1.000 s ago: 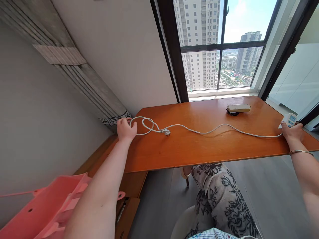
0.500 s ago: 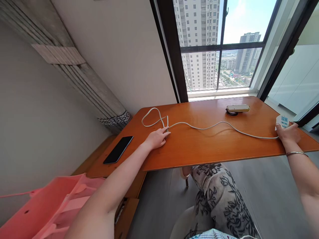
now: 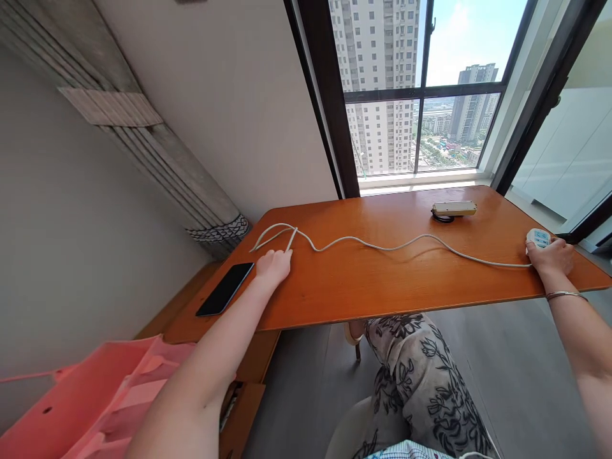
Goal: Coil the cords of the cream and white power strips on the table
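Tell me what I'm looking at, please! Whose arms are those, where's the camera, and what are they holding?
There's no robot here, just a person using two bare hands. The camera is worn on their head, looking forward and down, so you see roughly what they see. The left hand grips part of a white cord that winds across the brown table. The right hand holds a white socket block. Also on the table are what looks like a phone and a pale, long block with a black cord.
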Demonstrator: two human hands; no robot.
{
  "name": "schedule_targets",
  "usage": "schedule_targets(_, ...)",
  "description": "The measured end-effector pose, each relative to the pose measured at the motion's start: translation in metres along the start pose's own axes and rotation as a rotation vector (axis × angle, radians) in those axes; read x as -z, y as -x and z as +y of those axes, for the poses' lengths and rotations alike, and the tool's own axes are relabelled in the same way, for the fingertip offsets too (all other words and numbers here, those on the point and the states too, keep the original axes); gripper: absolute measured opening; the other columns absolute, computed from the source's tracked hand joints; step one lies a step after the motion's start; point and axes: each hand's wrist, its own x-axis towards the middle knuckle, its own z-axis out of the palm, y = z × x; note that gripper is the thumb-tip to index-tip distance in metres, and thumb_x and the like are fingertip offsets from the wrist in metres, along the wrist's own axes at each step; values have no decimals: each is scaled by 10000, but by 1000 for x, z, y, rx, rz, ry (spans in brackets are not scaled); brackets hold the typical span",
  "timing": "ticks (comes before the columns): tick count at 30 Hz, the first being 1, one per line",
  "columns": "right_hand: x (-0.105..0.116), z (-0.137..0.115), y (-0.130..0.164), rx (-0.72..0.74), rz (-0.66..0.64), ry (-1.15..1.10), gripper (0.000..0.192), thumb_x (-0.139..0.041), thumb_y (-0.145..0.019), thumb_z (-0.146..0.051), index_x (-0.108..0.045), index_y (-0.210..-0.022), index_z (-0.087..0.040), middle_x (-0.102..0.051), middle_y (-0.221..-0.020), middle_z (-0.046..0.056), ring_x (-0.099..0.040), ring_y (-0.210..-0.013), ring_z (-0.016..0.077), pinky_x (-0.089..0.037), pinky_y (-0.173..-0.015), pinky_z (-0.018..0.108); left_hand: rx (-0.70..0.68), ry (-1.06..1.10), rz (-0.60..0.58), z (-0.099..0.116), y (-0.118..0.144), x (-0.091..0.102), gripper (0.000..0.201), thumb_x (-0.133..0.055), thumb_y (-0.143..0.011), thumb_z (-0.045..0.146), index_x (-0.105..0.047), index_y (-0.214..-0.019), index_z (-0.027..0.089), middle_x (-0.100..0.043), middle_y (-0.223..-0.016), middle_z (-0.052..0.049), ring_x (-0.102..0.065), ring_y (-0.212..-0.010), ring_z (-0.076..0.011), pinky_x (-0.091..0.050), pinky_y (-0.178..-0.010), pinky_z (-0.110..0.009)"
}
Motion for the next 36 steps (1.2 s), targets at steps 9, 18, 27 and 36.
schedule_targets(9,1,1,-3,-41,-56,-92,622,-660,-783,-517,-541,-1252,-127,-498,-1361,264,-460,-1302,390,-379,-1097,506,534,519,405,-52,-4,12,698,-478,-907,329,-314,-1496,-8,-490,-1355,-331,-532,-1250,-493,-481,-971,-651)
schedule_targets(18,8,-2,0,-38,-126,-59,656,-624,-835,-508,-511,-1332,-94,-458,-1424,287,-430,-1356,391,-367,-1112,494,696,729,440,-75,8,-7,756,-595,-799,300,-299,-1432,11,-325,-1475,-331,-420,-1350,-525,-385,-1092,-691)
schedule_targets(27,3,2,-3,-2,-103,-50,645,-614,-838,-516,-529,-1315,-90,-473,-1424,288,-436,-1358,393,-352,-1131,485,597,739,446,-57,2,-16,703,-592,-782,206,-376,-1408,-31,-435,-1420,-364,-405,-1394,-485,-393,-1103,-632)
schedule_targets(36,-2,5,-6,10,-84,-51,638,-633,-822,-522,-547,-1298,-106,-499,-1401,278,-455,-1345,397,-361,-1128,500,403,529,336,-43,-2,-31,444,-601,-773,276,-630,-1181,104,-489,-1431,-290,-499,-1324,-453,-435,-1065,-598)
